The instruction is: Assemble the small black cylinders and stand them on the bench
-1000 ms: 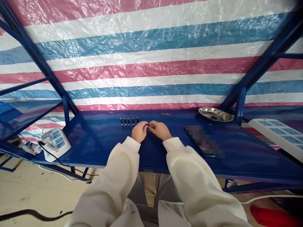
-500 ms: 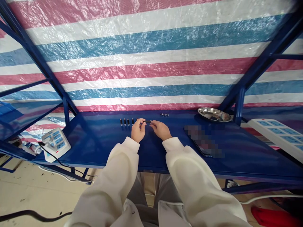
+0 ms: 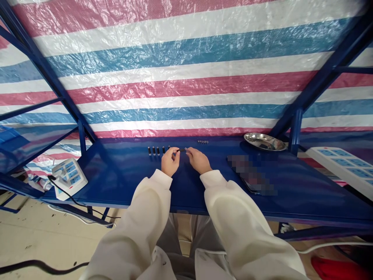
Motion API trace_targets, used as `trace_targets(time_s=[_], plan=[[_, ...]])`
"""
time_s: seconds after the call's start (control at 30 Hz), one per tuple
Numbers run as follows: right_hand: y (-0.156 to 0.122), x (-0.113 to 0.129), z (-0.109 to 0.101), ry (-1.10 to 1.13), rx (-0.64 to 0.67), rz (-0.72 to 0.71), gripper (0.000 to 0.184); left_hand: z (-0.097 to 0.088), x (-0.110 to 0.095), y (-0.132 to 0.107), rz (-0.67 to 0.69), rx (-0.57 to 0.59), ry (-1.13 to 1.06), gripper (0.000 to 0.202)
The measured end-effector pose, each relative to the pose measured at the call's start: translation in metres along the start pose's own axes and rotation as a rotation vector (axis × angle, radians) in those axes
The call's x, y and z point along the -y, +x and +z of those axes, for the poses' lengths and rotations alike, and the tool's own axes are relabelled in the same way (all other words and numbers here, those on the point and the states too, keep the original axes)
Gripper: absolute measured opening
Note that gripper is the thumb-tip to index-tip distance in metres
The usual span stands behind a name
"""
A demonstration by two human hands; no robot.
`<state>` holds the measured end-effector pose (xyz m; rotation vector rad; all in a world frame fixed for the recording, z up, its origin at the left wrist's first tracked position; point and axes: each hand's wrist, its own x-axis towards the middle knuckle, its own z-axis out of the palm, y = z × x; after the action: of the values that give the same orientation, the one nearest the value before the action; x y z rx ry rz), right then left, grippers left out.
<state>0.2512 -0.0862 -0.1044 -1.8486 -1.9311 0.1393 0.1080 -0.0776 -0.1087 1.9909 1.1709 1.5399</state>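
Low over the blue table, my left hand pinches a short, slim black tube held level, pointing right. My right hand is closed at the tube's right end, thumb and fingertips together; a tiny pale bit shows at those tips, too small to name. Left of my left hand stands a row of several small black cylinders with pale ends, partly hidden by that hand. Beyond my right hand lie several tiny silvery, coil-like pieces in a row.
A shiny metal dish sits at the back right. In front of it lies a phone-like dark slab, its face blurred. White power strips flank both sides, one with a black cable. Striped plastic sheeting hangs behind.
The tube's right end and the right fingertips have come slightly apart, and a tiny pale bit now shows there. Both hands otherwise keep nearly the same place.
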Motion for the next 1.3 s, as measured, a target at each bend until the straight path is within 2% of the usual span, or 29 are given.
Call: trace_targets(time_s=[0.07, 0.27, 0.53, 0.77, 0.97, 1.2, 1.3], plan=[[0.0003, -0.0007, 0.0006, 0.006, -0.008, -0.004, 0.027, -0.0003, 0.0008, 0.0005, -0.006, -0.021, -0.001, 0.018], [0.0008, -0.0022, 0.0028, 0.015, 0.007, -0.051, 0.027, -0.0006, 0.0028, 0.0011, -0.016, 0.031, -0.034, 0.016], [0.0009, -0.0013, 0.0028, 0.019, 0.021, -0.061, 0.027, -0.0002, 0.0038, 0.001, -0.014, 0.004, -0.083, 0.018], [-0.0006, 0.0008, 0.0002, -0.073, 0.048, -0.059, 0.026, 0.0011, 0.0042, 0.0003, -0.026, 0.039, -0.062, 0.017], [-0.0004, -0.0003, 0.0019, -0.137, 0.016, -0.037, 0.027, 0.0004, 0.0007, 0.0001, -0.054, 0.081, -0.021, 0.016], [-0.0002, -0.0009, 0.0036, -0.04, -0.026, -0.028, 0.024, 0.0003, 0.0008, 0.0017, -0.105, 0.105, 0.046, 0.015], [0.0006, -0.0016, 0.0082, 0.046, -0.049, -0.073, 0.024, 0.0002, 0.0018, 0.0018, -0.14, 0.141, 0.092, 0.012]])
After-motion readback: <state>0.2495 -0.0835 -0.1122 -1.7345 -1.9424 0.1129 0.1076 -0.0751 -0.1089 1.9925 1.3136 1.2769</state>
